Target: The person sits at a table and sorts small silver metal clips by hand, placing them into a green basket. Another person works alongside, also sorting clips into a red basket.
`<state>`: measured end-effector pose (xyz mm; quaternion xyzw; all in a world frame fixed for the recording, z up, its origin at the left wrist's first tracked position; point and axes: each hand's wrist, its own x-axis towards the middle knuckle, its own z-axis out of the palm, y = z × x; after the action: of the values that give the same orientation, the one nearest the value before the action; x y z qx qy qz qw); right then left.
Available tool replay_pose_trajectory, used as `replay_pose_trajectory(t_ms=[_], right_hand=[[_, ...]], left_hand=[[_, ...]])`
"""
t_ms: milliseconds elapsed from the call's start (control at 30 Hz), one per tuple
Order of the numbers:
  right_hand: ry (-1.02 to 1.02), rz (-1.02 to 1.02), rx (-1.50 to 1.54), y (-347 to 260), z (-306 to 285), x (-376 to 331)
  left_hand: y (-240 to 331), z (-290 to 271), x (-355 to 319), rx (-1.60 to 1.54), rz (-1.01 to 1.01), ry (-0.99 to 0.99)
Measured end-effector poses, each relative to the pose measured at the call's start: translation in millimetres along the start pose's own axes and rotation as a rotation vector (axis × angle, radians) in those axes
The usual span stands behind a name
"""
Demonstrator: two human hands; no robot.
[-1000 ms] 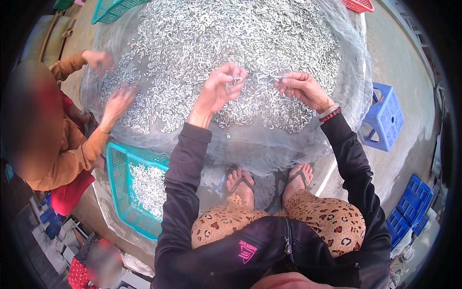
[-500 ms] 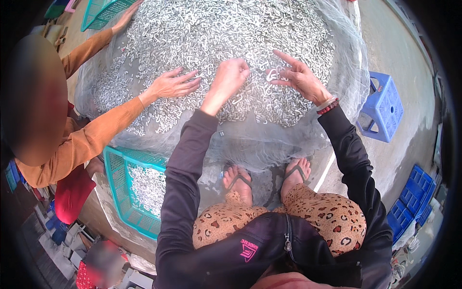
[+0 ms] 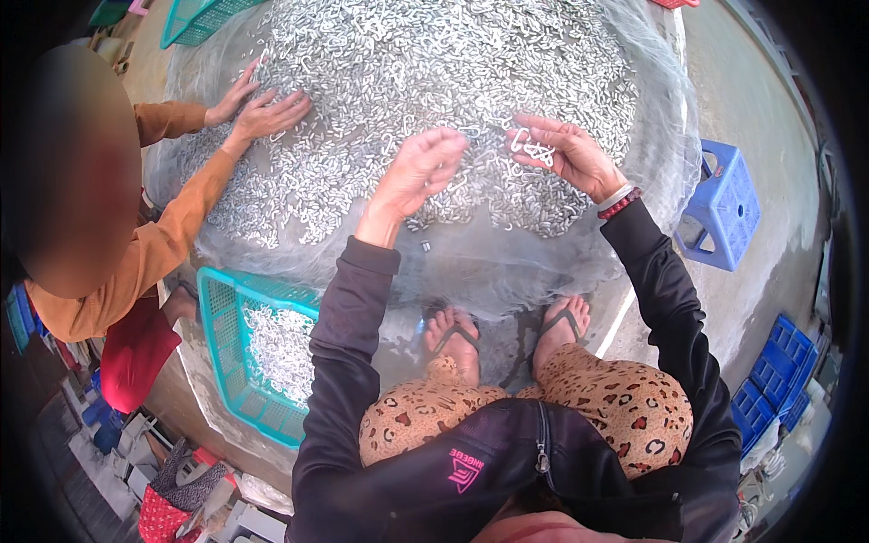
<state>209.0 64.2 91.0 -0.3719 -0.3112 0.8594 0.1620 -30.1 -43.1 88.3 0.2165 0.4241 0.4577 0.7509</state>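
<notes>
A broad heap of small silvery-white curled pieces (image 3: 434, 63) lies spread on a pale, sheer net (image 3: 507, 281). Over the front of the heap, my left hand (image 3: 419, 169) is half curled, its fingers parted, and I see nothing held in it. To its right, my right hand (image 3: 579, 158) has a few white hook-shaped pieces (image 3: 532, 147) between thumb and fingers. These are larger and whiter than most of the heap; their exact kind is unclear. At the left, a co-worker's two hands (image 3: 262, 116) rest on the same heap, apart from mine.
A turquoise basket (image 3: 217, 362) with white pieces in it stands at my left. Another green basket (image 3: 204, 23) is at the far left. To the right are a blue plastic stool (image 3: 729, 204) and blue crates (image 3: 774, 376). A red container's edge (image 3: 674, 3) shows at the top.
My left hand has loosened from a closed pinch and dropped slightly. More white hook-shaped pieces now show in my right hand. The co-worker's hands have come together farther left.
</notes>
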Motion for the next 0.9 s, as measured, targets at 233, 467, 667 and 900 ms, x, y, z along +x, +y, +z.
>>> replay_pose_trajectory(t_ms=[233,467,667,900], right_hand=[[-0.258,-0.089,0.355,8.4,15.5,3.9],[0.048,-0.087,-0.135,10.8,10.3,0.3],[0.114,0.021,-0.342,4.8,0.2,-1.4],[0.051,-0.099,-0.517,5.4,-0.3,0.8]], left_hand=[[-22.0,2.1,11.6,1.160,0.200,0.293],[-56.6,-9.6,-0.7,1.513,0.288,0.299],[-14.9,-11.5,-8.7,0.795,0.321,0.269],[8.9,-5.4,-10.1,-0.195,0.200,-0.124]])
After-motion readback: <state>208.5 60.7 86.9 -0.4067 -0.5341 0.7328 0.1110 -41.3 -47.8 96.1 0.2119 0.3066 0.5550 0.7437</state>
